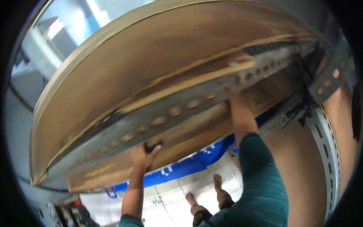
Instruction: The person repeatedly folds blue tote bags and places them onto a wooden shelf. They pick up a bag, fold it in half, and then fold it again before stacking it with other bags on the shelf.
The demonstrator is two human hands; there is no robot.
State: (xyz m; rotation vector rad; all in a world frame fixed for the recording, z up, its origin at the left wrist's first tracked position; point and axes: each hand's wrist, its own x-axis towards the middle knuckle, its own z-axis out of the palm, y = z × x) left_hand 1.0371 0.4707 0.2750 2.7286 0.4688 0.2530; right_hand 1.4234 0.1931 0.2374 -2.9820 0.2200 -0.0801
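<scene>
Teal sleeve [261,178] near, perforated metal angle [147,130] farther
Left hand [141,156], right hand [238,103] at its edge; cannot tell either grip.

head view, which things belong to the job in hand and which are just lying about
Likely in the job:
perforated metal bar, left hand at its lower edge, right forearm reaching to it
large brown panel above it
lower wooden board

Likely just around:
blue sheet below the board
jumbled items at lower left, too blurred to name
</scene>
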